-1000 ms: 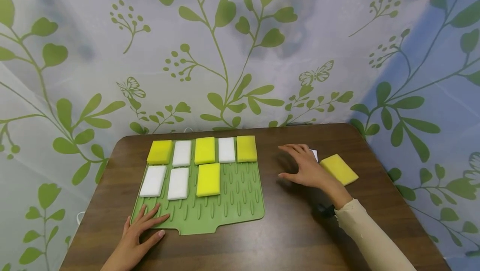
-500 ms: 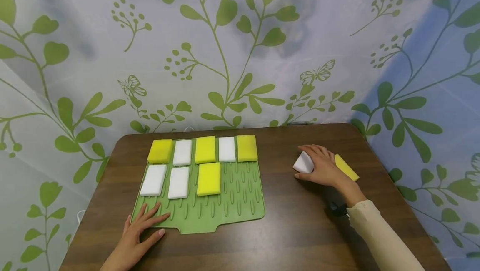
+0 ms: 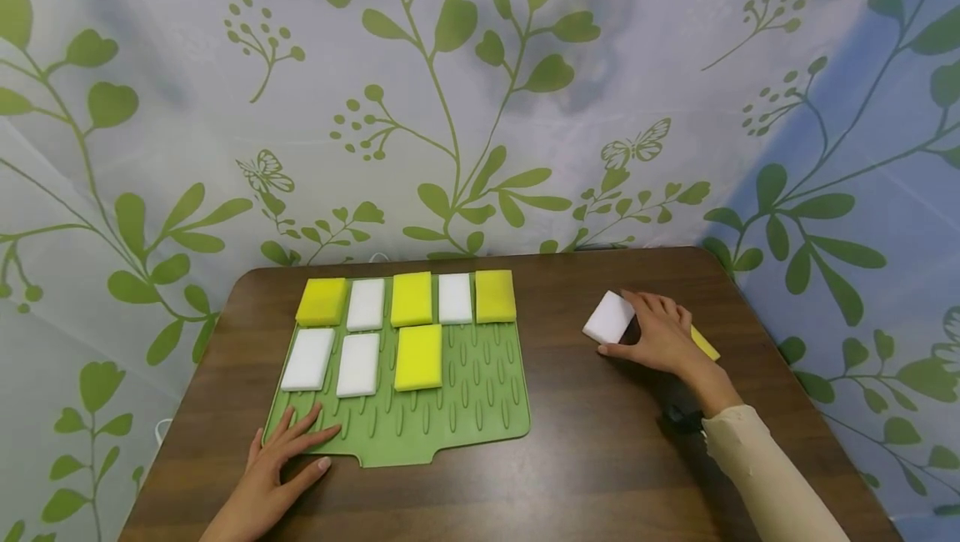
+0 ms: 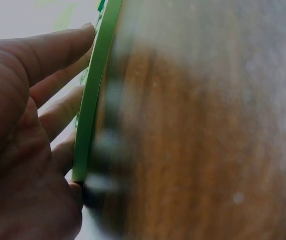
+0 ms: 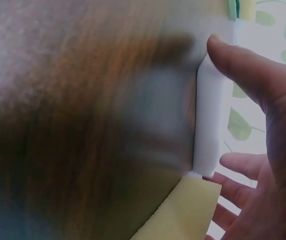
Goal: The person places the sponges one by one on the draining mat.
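A white sponge (image 3: 609, 318) lies on the right side of the table. My right hand (image 3: 662, 333) holds it between thumb and fingers at opposite edges. In the right wrist view, the thumb (image 5: 232, 62) meets one end of the white sponge (image 5: 208, 117), and the fingers are at the other. A yellow sponge (image 3: 705, 343) is partly hidden behind this hand. On the left, my left hand (image 3: 273, 475) rests with spread fingers on the near left corner of a green ribbed mat (image 3: 480, 392). The left wrist view shows its fingers over the mat's edge (image 4: 90, 110).
Yellow and white sponges alternate along the mat's back row, among them a yellow one (image 3: 495, 296) at its right end. Below are two white sponges (image 3: 358, 365) and a yellow one (image 3: 418, 357). A patterned curtain (image 3: 480, 108) hangs behind the wooden table (image 3: 570, 459).
My right hand has moved to the right, uncovering the white sponge, and its thumb and fingers have come to that sponge's edges. More of the yellow sponge is now covered. My left hand stays put.
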Demonstrator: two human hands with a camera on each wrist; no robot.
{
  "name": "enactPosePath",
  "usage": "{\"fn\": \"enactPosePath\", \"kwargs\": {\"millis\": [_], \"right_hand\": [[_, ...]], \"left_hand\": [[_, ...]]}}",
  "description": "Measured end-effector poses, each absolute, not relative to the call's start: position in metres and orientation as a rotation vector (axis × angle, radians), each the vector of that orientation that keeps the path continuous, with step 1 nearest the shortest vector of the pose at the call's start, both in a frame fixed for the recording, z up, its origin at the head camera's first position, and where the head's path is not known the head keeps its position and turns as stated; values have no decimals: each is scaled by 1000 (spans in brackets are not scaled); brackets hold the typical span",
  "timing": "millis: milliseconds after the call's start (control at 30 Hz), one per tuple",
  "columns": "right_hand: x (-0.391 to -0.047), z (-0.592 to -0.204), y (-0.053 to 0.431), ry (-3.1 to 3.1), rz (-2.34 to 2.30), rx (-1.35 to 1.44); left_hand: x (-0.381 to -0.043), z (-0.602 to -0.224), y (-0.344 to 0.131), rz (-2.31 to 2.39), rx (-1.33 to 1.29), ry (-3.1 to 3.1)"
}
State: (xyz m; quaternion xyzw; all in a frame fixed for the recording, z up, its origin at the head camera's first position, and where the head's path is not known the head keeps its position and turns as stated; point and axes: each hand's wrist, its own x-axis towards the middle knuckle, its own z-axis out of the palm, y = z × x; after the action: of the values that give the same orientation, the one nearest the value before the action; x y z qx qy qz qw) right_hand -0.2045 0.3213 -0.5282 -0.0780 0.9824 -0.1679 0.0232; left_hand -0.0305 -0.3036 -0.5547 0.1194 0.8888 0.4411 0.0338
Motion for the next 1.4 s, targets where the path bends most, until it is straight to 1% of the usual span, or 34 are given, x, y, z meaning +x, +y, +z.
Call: {"fn": "enactPosePath", "kwargs": {"millis": [467,800,1400], "right_hand": [[-204,-533,325,3053,-534,-241],[-200,-532,317,3053,-602,-325],[-190,-528,276,3045,-663,-553]], "left_hand": [[-28,-558,-304,1367,398,2764],[-28,-557,-303,1363,373,2745],[-31,-560,-304,1366,354,2730]]}}
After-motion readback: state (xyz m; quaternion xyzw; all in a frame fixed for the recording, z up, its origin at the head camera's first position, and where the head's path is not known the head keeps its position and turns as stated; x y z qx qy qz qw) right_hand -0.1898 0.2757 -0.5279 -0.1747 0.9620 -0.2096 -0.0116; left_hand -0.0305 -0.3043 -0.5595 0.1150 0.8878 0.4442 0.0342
